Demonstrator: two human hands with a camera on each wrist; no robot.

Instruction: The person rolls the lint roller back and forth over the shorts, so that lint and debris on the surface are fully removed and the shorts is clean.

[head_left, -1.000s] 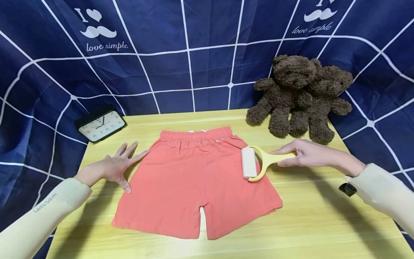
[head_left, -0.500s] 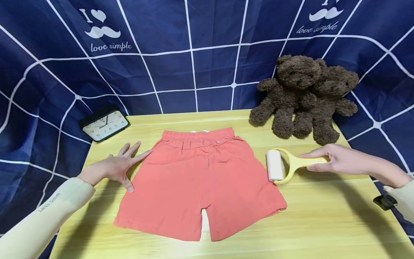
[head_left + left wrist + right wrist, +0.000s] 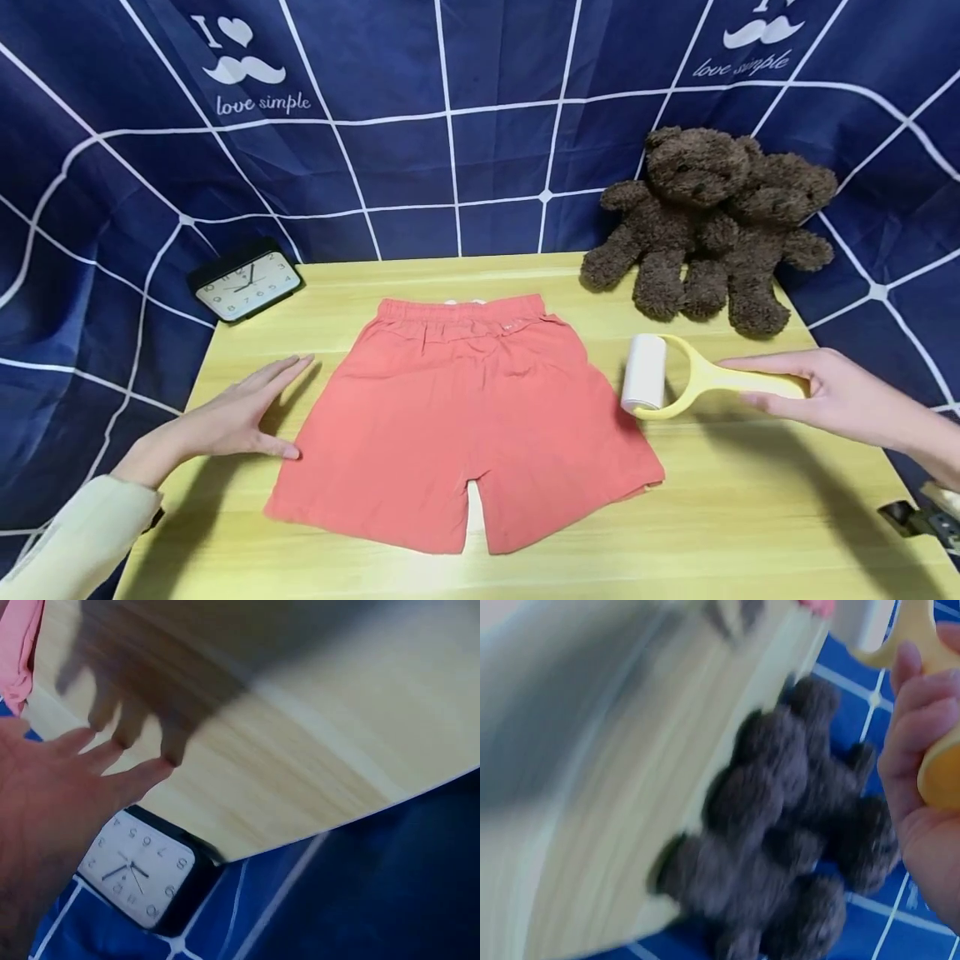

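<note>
A pair of coral shorts (image 3: 450, 417) lies flat on the wooden table, waistband toward the back. My right hand (image 3: 840, 396) grips the yellow handle of a lint roller (image 3: 645, 371). Its white cylinder is tilted just off the shorts' right side and looks raised, with a shadow below. In the right wrist view, curled fingers (image 3: 922, 712) wrap the yellow handle. On the other side, my left hand (image 3: 225, 417) hovers with straight fingers beside the shorts' left edge, its thumb tip near the fabric. The left wrist view shows those extended fingers (image 3: 142, 780) holding nothing.
A black-framed clock (image 3: 247, 283) stands at the table's back left corner. Two brown teddy bears (image 3: 701, 225) sit at the back right, behind my right hand. Dark blue checked cloth (image 3: 495, 167) encloses the back and sides of the wooden table (image 3: 555, 575).
My right hand carries the lint roller rightward off the shorts and up. My left hand, earlier spread against the shorts' left edge, has drawn back to the left and lifted.
</note>
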